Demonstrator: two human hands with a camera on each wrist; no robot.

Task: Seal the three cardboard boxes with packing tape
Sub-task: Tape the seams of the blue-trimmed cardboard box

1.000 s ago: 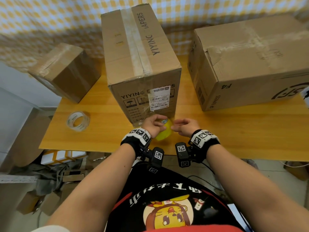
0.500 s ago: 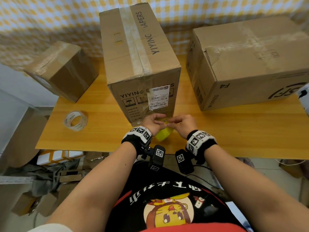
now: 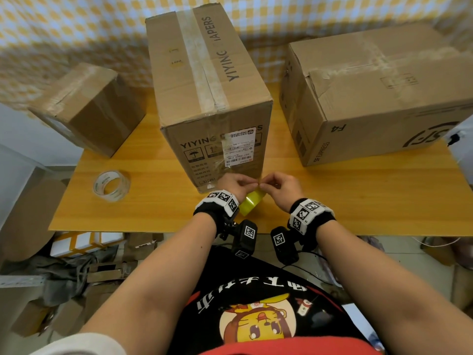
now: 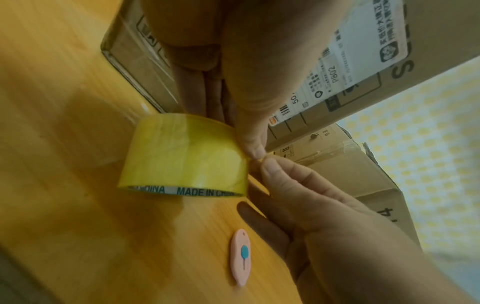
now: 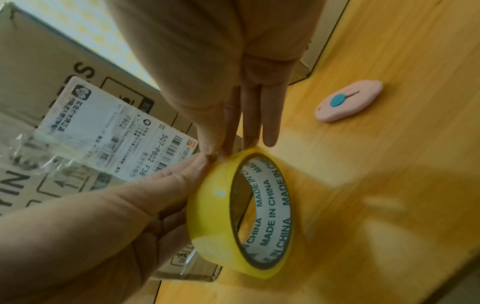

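Three cardboard boxes stand on the wooden table: a small one (image 3: 87, 108) at the left, a tall one (image 3: 212, 93) in the middle and a wide one (image 3: 378, 98) at the right. All three show old clear tape on top. Just in front of the tall box, my left hand (image 3: 252, 184) holds a yellow tape roll (image 3: 252, 204) on edge, thumb at its top rim. My right hand (image 3: 263, 185) pinches the tape's loose end (image 4: 262, 159) at that same spot. In the right wrist view the yellow tape roll (image 5: 233, 216) stands with its printed white core facing the camera.
A clear tape roll (image 3: 111, 185) lies on the table to the left. A small pink cutter (image 5: 348, 100) with a blue button lies on the table by my right hand. Boxes and clutter fill the floor at the left, below the table (image 3: 358, 201).
My right hand has moved left from beside the roll to meet my left hand. Both hands' fingertips now pinch at the roll's top.
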